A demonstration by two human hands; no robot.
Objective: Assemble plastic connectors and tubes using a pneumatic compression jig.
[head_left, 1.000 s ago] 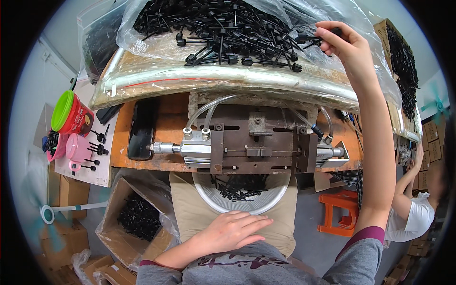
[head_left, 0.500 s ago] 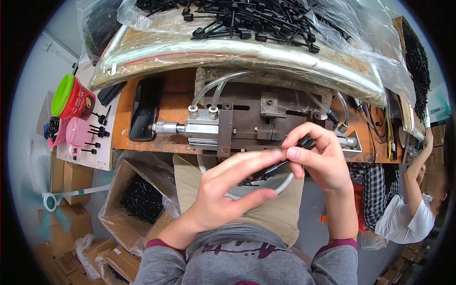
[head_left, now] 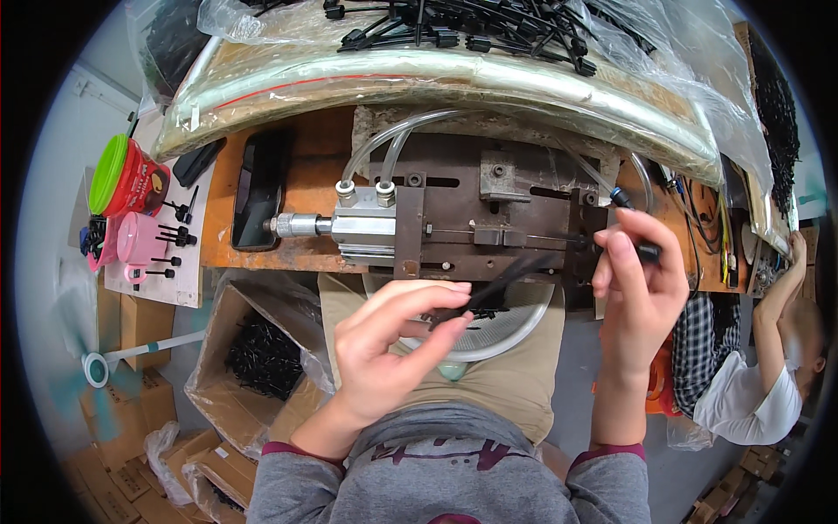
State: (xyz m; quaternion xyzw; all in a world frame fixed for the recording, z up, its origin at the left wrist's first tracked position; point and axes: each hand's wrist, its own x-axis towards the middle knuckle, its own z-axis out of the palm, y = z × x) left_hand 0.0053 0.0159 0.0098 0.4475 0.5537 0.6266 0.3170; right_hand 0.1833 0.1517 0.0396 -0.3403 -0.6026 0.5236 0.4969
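My left hand is closed, pinching a slim black plastic part between thumb and fingertips. Smeared by motion, that part slants up to the right in front of the clamping fixture. Off to the right, my right hand curls its fingers around a small black plastic piece with a round head; most of it is hidden by the fingers. Below the fixture, a white mesh basket rests on my lap with some black parts in it. A silver air cylinder is fitted on the fixture's left side.
A plastic-lined tray heaped with black parts stands above the bench. At left are a phone, a red tub and a pink cup. A carton of black parts sits below. Another person works at right.
My hands have drawn apart: the right moved right with its black piece, the left slightly left and down. A slim black part now shows at the left fingertips.
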